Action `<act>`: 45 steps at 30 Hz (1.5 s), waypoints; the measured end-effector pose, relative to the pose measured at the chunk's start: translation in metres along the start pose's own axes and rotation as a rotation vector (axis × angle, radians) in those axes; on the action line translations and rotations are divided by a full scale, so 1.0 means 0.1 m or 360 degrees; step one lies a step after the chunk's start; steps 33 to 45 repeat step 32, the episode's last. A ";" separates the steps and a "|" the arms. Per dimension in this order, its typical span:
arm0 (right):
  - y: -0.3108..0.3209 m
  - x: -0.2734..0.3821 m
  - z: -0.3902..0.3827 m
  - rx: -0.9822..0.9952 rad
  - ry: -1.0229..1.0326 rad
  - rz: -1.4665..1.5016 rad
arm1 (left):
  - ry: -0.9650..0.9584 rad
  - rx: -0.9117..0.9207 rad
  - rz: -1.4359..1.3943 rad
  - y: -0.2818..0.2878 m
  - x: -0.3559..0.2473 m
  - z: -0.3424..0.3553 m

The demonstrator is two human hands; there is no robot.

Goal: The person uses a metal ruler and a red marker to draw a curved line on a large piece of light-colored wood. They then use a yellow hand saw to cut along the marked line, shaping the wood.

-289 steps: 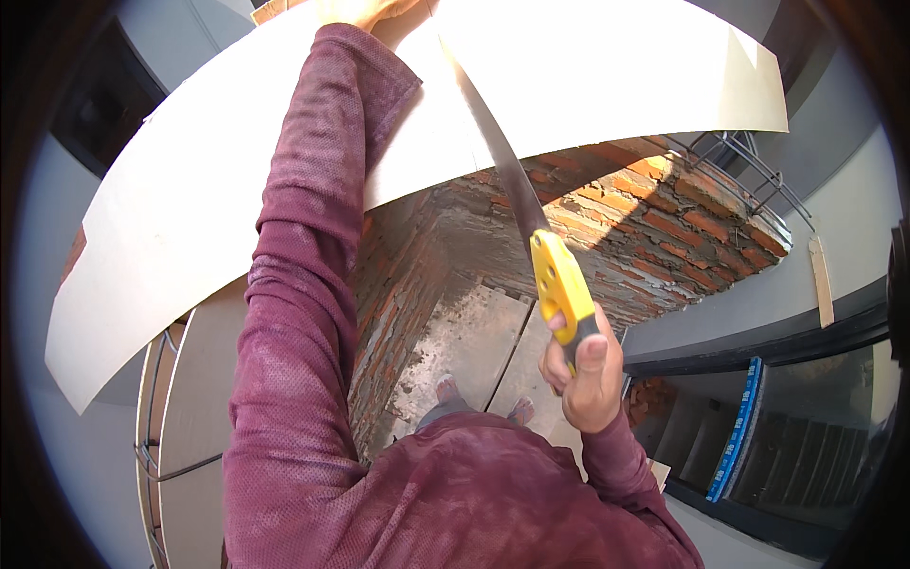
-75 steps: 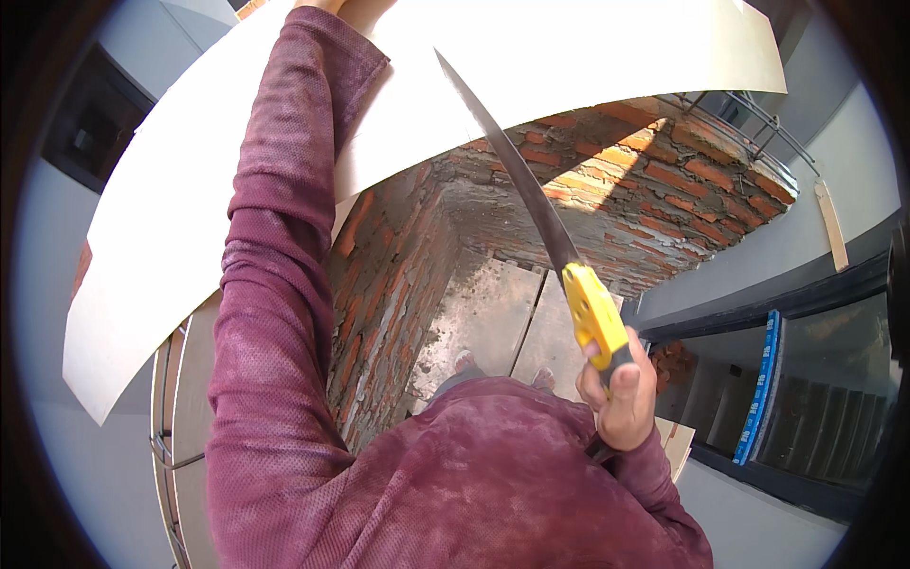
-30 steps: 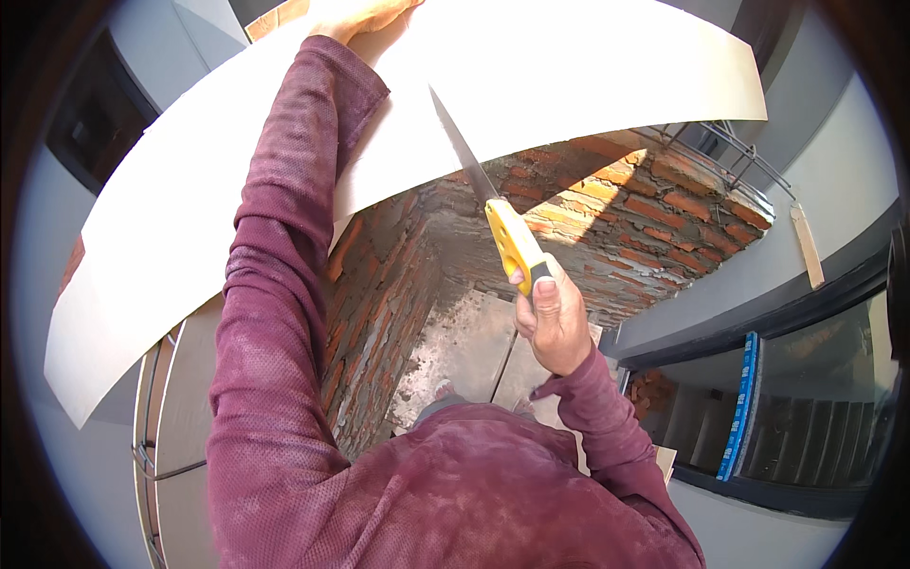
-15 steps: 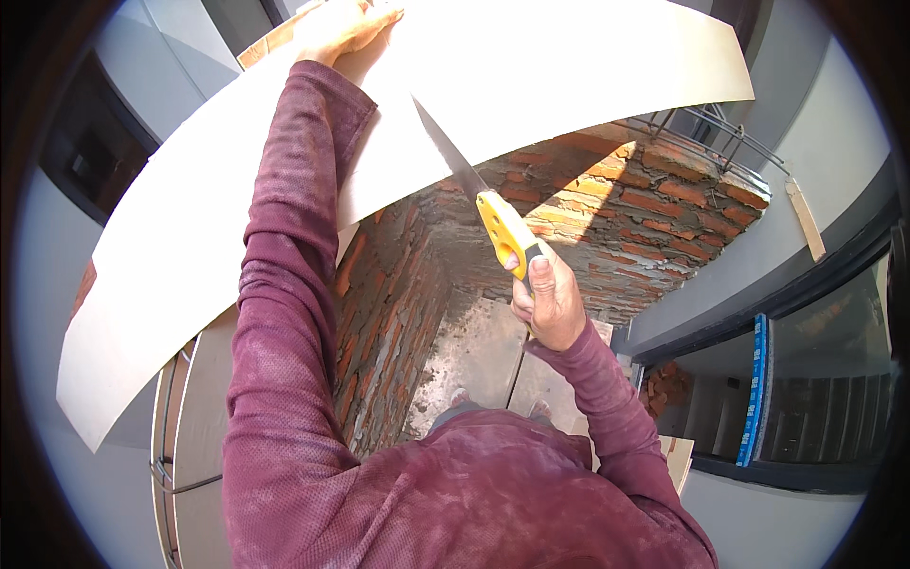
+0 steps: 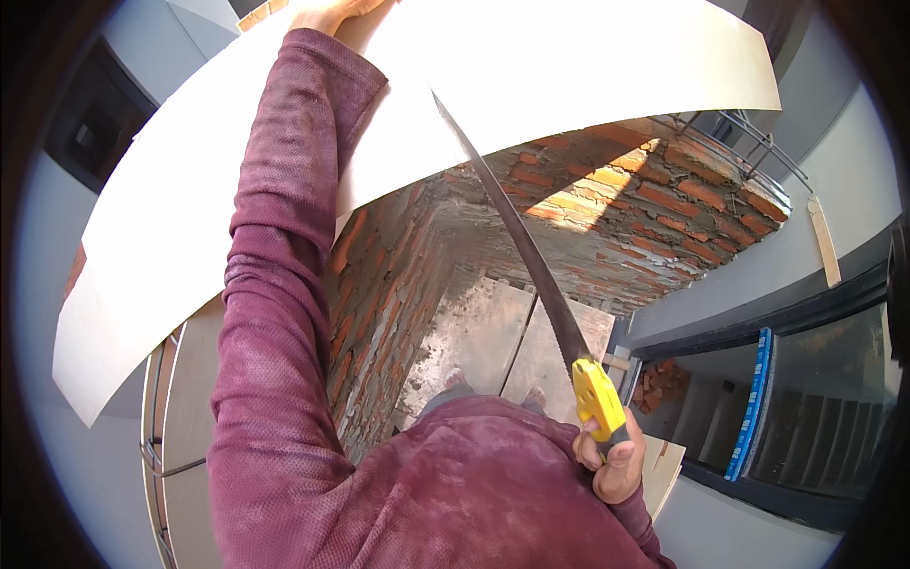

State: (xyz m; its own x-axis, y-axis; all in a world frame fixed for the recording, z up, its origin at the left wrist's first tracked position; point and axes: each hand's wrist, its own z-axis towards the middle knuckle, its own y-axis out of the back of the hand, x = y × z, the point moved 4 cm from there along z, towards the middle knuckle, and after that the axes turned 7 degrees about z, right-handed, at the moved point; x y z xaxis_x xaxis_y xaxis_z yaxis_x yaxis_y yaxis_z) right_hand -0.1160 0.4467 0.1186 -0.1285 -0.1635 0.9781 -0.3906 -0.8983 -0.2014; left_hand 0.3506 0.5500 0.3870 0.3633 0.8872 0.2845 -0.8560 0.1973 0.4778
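A large pale board, like a plywood sheet (image 5: pixel 531 71), stretches across the top, very bright in the sun. My left hand (image 5: pixel 334 9) rests on its upper part with the fingers laid along it, partly cut off by the frame's top edge. Down at the lower right, my right hand (image 5: pixel 621 465) is closed round the yellow-and-black handle of a handsaw (image 5: pixel 545 270). The saw's long blade slants up and to the left, its far end overlapping the board's near edge. Whether the teeth have cut into the board cannot be made out.
Below the board, rough brick walls (image 5: pixel 654 204) form a corner round a dusty slab floor (image 5: pixel 479 332) where my feet stand. Steel bars (image 5: pixel 758 147) stick out at the right wall top, others at the left. A dark-framed window (image 5: pixel 806 408) lies to the right.
My right hand has drawn the saw down and to the right, so more of the blade shows below the board. My left hand stays on the board and sits slightly higher in view.
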 end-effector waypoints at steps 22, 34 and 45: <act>-0.68 -0.02 1.72 0.0363 0.0282 0.0069 | -0.0098 -0.0096 0.0085 0.05 -0.04 0.13; -0.98 0.35 1.44 0.0583 0.0216 0.0129 | -0.0748 -0.0271 0.0724 0.59 0.10 -0.42; -0.98 0.35 1.44 0.0583 0.0216 0.0129 | -0.0748 -0.0271 0.0724 0.59 0.10 -0.42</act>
